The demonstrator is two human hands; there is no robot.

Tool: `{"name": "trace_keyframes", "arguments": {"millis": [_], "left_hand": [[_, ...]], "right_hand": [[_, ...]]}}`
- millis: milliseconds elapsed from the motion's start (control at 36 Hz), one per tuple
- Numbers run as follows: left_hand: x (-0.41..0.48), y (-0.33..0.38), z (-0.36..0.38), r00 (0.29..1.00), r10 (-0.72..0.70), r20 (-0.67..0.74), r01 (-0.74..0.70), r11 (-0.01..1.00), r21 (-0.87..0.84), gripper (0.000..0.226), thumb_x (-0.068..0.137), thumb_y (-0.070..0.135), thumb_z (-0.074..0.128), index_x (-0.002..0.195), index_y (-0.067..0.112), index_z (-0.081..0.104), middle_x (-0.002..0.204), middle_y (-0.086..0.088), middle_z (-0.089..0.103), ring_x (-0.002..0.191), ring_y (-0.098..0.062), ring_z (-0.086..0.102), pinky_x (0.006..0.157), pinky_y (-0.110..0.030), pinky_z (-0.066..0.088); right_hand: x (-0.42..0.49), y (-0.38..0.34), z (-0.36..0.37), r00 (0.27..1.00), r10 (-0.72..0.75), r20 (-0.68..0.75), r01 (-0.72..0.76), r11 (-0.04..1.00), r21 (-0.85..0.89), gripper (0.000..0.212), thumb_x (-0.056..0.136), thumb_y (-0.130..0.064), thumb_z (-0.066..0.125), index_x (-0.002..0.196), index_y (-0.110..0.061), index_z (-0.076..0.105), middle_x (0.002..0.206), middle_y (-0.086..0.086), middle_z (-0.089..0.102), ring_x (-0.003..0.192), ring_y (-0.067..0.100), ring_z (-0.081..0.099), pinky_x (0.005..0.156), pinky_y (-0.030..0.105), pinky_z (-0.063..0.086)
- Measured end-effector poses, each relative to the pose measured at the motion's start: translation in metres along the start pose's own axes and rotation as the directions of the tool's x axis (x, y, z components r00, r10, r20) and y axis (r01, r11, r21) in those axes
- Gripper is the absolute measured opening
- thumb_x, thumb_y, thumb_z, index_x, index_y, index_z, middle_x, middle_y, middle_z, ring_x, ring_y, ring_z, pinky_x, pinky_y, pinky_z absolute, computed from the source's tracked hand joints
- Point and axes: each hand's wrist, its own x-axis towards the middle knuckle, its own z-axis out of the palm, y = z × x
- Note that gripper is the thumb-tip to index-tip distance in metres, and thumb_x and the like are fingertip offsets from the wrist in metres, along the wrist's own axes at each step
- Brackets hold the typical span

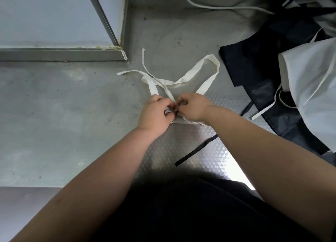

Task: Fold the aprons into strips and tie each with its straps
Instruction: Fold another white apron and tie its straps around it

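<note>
**Both hands meet over the knot, straps trailing away toward the top of the frame**

Head view: near the centre of the frame, the left hand (156, 112) and the right hand (193, 107) sit knuckle to knuckle on the folded cream cotton apron (181, 121), most of which is hidden under them on the grey metal worktop (63, 114). Each hand's fingers are curled in and pinching cloth where the hands meet; exactly which strand each holds is hidden. The apron's thin cream straps (145, 67) and its wide neck loop (209, 67) run away from the fingers toward the upper centre. The bundle's long axis seems to lie left to right beneath the hands. Neither hand is nearer; they share the knot, so tightening probably means pulling apart sideways. A heap of dark navy and white aprons (291, 78) waits at the right edge.
</note>
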Motion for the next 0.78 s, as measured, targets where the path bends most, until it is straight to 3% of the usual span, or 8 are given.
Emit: {"name": "trace_keyframes", "arguments": {"millis": [139,250,306,361,417,528,667,778], "left_hand": [[-0.001,-0.002,0.002,0.996,-0.011,-0.088,0.003,0.996,-0.09,0.011,0.087,0.01,0.061,0.096,0.011,0.066,0.1,0.001,0.049,0.07,-0.009,0.049,0.069,-0.011,0.035],[0.0,-0.004,-0.001,0.991,-0.058,-0.118,0.029,0.972,-0.233,0.008,0.089,0.014,0.06,0.086,0.021,0.059,0.086,0.008,0.051,0.066,-0.001,0.047,0.066,-0.016,0.033],[0.001,-0.006,-0.002,0.989,-0.1,-0.112,0.06,0.946,-0.317,0.018,0.09,0.016,0.06,0.079,0.029,0.054,0.077,0.011,0.054,0.064,-0.002,0.048,0.065,-0.02,0.036],[0.002,-0.006,-0.001,0.986,-0.141,-0.094,0.095,0.919,-0.382,0.023,0.09,0.017,0.06,0.075,0.033,0.052,0.073,0.011,0.058,0.066,-0.007,0.051,0.067,-0.023,0.039],[0.004,-0.005,0.001,0.981,-0.18,-0.07,0.134,0.894,-0.428,0.024,0.09,0.016,0.059,0.074,0.032,0.051,0.073,0.01,0.06,0.069,-0.011,0.053,0.07,-0.027,0.041],[0.009,-0.003,0.005,0.974,-0.226,-0.026,0.189,0.866,-0.464,0.025,0.089,0.014,0.059,0.075,0.033,0.053,0.075,0.009,0.061,0.069,-0.013,0.054,0.071,-0.03,0.043],[0.012,0.003,0.005,0.98,-0.193,0.056,0.198,0.878,-0.437,0.02,0.091,0.015,0.057,0.086,0.033,0.065,0.087,0.004,0.071,0.077,-0.011,0.06,0.076,-0.029,0.047],[0.012,0.006,0.003,0.98,-0.172,0.1,0.199,0.84,-0.505,0.023,0.09,0.008,0.055,0.094,0.026,0.069,0.086,0.003,0.07,0.076,-0.007,0.058,0.074,-0.024,0.045]], "right_hand": [[-0.002,-0.004,0.003,0.999,0.02,-0.044,-0.026,0.988,-0.151,0.022,0.093,-0.024,0.05,0.112,-0.017,0.057,0.111,0.007,0.059,0.105,0.027,0.054,0.079,0.027,0.038],[0.001,-0.009,0.007,0.998,0.035,-0.059,-0.047,0.972,-0.23,0.02,0.094,-0.024,0.045,0.108,-0.021,0.059,0.112,0.006,0.061,0.104,0.028,0.055,0.075,0.027,0.036],[0.002,-0.008,0.007,0.996,0.028,-0.08,-0.041,0.985,-0.169,0.018,0.095,-0.022,0.044,0.083,-0.022,0.057,0.097,0.006,0.062,0.092,0.026,0.056,0.072,0.027,0.038],[0.001,-0.003,0.006,0.995,0.019,-0.099,-0.019,1.0,0.001,0.032,0.095,-0.02,0.046,0.063,-0.02,0.048,0.075,0.002,0.058,0.073,0.021,0.053,0.066,0.026,0.038],[-0.005,0.003,0.005,0.994,0.01,-0.106,0.015,0.971,0.237,0.034,0.096,-0.018,0.048,0.062,-0.019,0.048,0.062,0.0,0.053,0.059,0.014,0.049,0.057,0.024,0.039],[-0.015,0.011,0.003,0.997,-0.039,-0.06,0.066,0.816,0.574,0.026,0.098,-0.016,0.05,0.072,-0.017,0.056,0.06,-0.002,0.05,0.049,0.004,0.046,0.052,0.016,0.041],[-0.017,0.017,0.005,0.993,-0.121,-0.002,0.108,0.871,0.479,0.026,0.098,-0.019,0.049,0.073,-0.015,0.055,0.054,-0.009,0.047,0.049,0.002,0.042,0.056,0.017,0.037],[-0.018,0.019,0.005,0.988,-0.157,0.006,0.142,0.906,0.399,0.027,0.097,-0.019,0.049,0.083,0.002,0.059,0.062,-0.005,0.047,0.061,0.009,0.041,0.064,0.025,0.035]]}}
